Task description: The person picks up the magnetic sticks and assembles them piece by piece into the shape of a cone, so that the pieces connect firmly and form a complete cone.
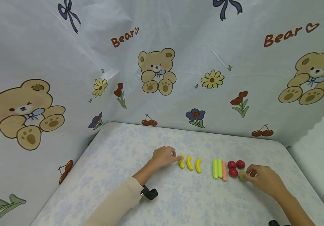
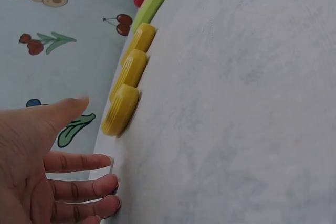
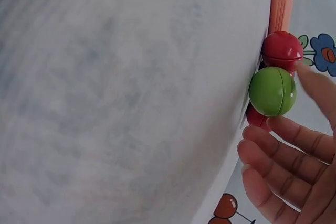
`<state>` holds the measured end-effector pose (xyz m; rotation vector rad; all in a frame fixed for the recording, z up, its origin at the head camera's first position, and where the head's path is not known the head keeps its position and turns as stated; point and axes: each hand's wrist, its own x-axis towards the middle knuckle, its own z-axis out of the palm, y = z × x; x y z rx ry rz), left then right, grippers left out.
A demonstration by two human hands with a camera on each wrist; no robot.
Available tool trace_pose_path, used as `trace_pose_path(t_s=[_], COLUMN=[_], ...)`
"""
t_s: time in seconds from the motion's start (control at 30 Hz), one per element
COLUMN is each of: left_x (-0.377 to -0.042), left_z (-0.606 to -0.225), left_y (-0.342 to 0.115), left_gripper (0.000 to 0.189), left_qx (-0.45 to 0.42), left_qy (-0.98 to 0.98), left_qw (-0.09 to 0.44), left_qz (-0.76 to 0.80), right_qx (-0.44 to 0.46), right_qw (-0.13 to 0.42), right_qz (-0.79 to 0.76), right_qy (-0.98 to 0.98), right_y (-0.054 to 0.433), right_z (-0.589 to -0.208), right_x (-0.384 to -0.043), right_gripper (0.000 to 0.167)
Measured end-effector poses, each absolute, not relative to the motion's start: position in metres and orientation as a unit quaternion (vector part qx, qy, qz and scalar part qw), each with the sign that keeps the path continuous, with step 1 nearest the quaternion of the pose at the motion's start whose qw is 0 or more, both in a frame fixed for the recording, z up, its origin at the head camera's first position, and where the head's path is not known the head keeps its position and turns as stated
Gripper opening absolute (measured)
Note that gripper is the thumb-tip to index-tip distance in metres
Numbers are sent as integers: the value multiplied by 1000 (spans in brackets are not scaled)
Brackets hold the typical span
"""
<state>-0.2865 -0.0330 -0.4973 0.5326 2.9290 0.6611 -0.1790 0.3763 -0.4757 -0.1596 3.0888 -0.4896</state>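
Three yellow toy bananas (image 1: 189, 163) lie side by side on the table. My left hand (image 1: 164, 156) is beside the leftmost banana (image 2: 121, 111), its index finger overlapping the top of it in the head view. In the left wrist view that hand's thumb and fingers are spread, with nothing between them. My right hand (image 1: 266, 179) has thumb and index finger at opposite sides of a round green toy fruit (image 3: 273, 92), pinching it. Several round red toy fruits (image 1: 233, 172) sit right against the green one.
Two light-green sticks (image 1: 215, 169) and an orange-pink stick (image 1: 224, 171) lie parallel between bananas and red fruits. The pale patterned table (image 1: 178, 201) meets a bear-print cloth (image 1: 178, 103) at its back edge. A black wrist strap device (image 1: 150, 193) sits on the left wrist.
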Motion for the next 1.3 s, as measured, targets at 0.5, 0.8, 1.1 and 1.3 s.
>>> trace_pose_path(t_s=[0.5,0.8,1.1,1.3], left_x=[-291,-290,-291,-286], left_z=[-494,-489,-494,-495], left_y=[-6,-4,-11,-22], left_gripper=[33,25,23,21], left_qx=[175,169,176,182], left_qy=[967,967,963,956], left_qw=[61,64,79,91], left_qz=[177,181,188,211], right_qx=[-55,-72,-69,-75], right_qw=[56,58,68,50], right_qz=[-170,-194,-187,-175], right_qy=[982,977,978,981], right_y=[372,372,369,361], right_z=[-476,-477,-475,-467], right_x=[-187,-186,-185,-174], right_gripper=[37,33,34,33])
